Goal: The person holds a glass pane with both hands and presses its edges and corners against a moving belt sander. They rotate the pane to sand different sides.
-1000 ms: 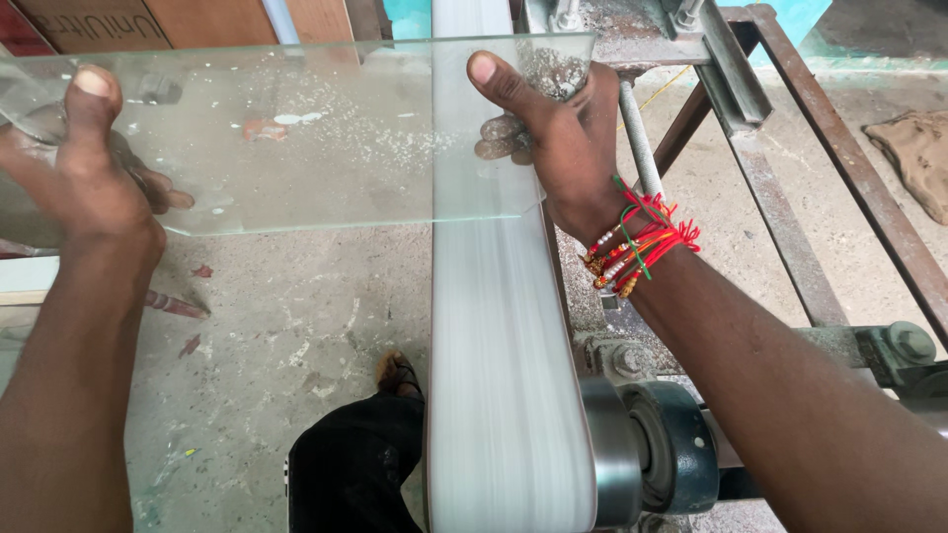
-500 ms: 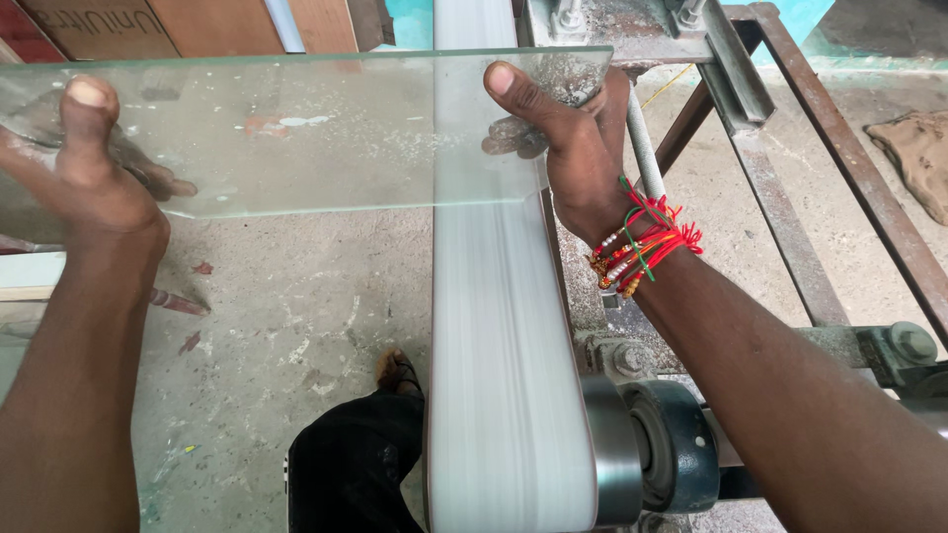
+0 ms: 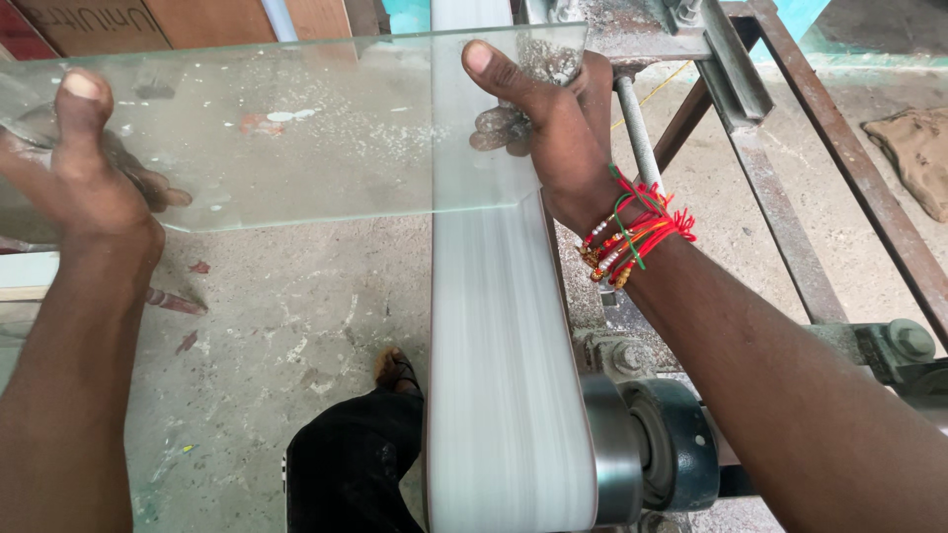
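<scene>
We look down on a rough concrete floor (image 3: 296, 326), grey and stained, scattered with pale scratches and a few reddish flecks. Wooden boards (image 3: 197, 20) lean along the top edge, and a rusty steel frame (image 3: 839, 188) of angled bars runs down the right side, with a brown rag (image 3: 913, 148) lying on the floor beyond it.

Down the middle runs a pale grey sanding belt (image 3: 504, 375), smooth and streaked lengthwise, wrapped at the bottom over a dull metal roller (image 3: 617, 454) with a dark rubbery hub beside it.

We hold a clear glass pane (image 3: 296, 128) flat across the belt's upper part, its surface dusted with fine white grit, its near corners cut off at a slant. Our left hand (image 3: 84, 178) closes its grip on the pane's left end, thumb on top and fingers showing through the glass beneath. Our right hand (image 3: 543, 128) clamps the right end the same way, above the belt, with red bead-and-thread bracelets (image 3: 632, 232) at the wrist. A dark trouser leg (image 3: 355, 464) and a sandalled foot (image 3: 395, 367) show below.
</scene>
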